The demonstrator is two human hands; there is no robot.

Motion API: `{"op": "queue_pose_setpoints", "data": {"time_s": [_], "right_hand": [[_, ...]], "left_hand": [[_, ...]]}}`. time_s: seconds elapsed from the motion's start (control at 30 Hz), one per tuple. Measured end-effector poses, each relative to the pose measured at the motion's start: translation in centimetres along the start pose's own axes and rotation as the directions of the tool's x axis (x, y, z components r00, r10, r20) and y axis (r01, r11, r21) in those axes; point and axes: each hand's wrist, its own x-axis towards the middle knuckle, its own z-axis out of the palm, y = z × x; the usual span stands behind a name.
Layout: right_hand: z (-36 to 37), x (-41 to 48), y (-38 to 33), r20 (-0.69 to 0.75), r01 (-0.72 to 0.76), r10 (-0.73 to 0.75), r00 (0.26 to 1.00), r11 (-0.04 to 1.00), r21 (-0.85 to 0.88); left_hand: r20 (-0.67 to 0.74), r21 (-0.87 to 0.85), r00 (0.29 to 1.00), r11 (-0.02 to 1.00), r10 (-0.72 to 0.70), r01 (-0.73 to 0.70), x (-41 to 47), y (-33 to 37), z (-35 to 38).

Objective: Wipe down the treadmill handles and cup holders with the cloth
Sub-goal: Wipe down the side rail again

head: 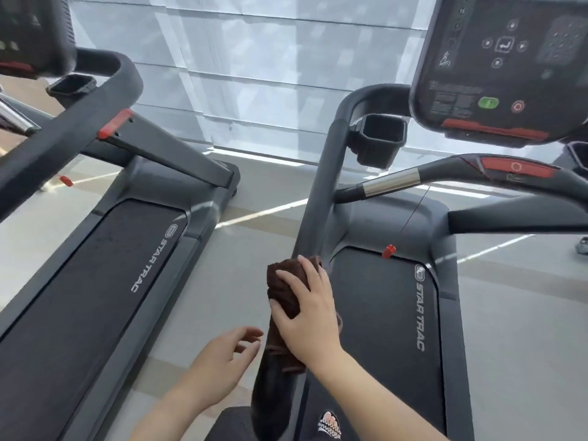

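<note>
Pressing down on the dark brown cloth [288,291], my right hand [310,316] sits at lower centre of the frame, fingers spread over the fabric and curled round it. The cloth is wrapped over the left side handle [321,173] of the near treadmill, the long dark rail running from bottom centre up toward the console [499,65] at upper right. A loose tail of cloth hangs along the rail just below my wrist.

My left hand [222,361] hovers just left of the rail, lower centre, fingers loosely curled and parted, holding nothing and not touching the cloth.

Further up the same rail, the cup holder [381,138] is mounted at its inner side, right of centre, dark and open at the top. Below it a short grip with a metal sleeve [393,181] branches right, toward a red panel [515,168]. A small red clip [388,250] sits at the head of the belt [381,329], and "STAR TRAC" is printed on the right side rail.

A second treadmill [105,237] fills the left of the frame, with its own cup holder [71,85] at upper left. One sandalled foot [329,424] shows at bottom centre. Grey floor [248,249] lies between the machines.
</note>
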Motion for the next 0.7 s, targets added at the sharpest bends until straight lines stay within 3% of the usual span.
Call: {"op": "queue_pose_setpoints", "data": {"time_s": [0.13, 0.27, 0.43, 0.57, 0.7], "right_hand": [[0.3, 0.7, -0.6, -0.017, -0.052, 0.052, 0.998, 0.999, -0.003], [0.7, 2.0, -0.8, -0.076, -0.066, 0.063, 0.995, 0.997, -0.034], [1.5, -0.3, -1.1, -0.163, -0.127, 0.103, 0.981, 0.982, -0.142], [3.0, -5.4, -3.6, -0.230, -0.186, 0.137, 0.963, 0.961, -0.204], [5.8, -10.4, -4.8, -0.451, -0.238, 0.105, 0.886, 0.938, -0.250]], "left_hand": [[0.016, 0.038, 0.997, 0.996, 0.077, -0.077, 2.7, -0.3, -2.9], [-0.016, 0.041, 0.961, 0.960, 0.277, -0.276, 7.6, -0.6, -5.2], [0.037, 0.014, 0.829, 0.829, 0.558, -0.559, 12.1, -2.1, -4.4], [0.060, 0.019, 0.716, 0.717, 0.695, -0.697, 10.9, -2.3, -3.8], [0.108, 0.054, 0.601, 0.599, 0.792, -0.799, 9.4, -1.0, -3.9]]}}
